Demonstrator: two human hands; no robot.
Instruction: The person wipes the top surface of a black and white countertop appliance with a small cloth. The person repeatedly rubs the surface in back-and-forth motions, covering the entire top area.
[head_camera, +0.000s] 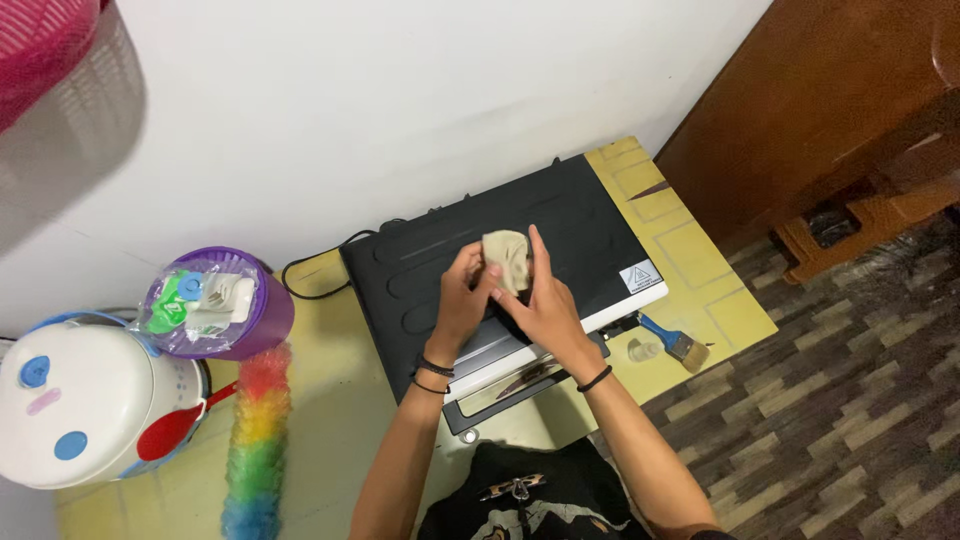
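Your 2 hands meet on a small beige cloth (507, 257), held just above the top of the black flat device (560, 225). Your left hand (462, 297) pinches its near edge with curled fingers; your right hand (540, 300) cups it from the side, fingers straight and pointing up. Both forearms angle inward from below. A blue-handled brush (675, 341) lies right of the device.

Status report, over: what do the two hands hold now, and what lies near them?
Left hand and right hand both grip beige cloth. Held above black flat device. Paintbrush lies at right, apart from the hands.
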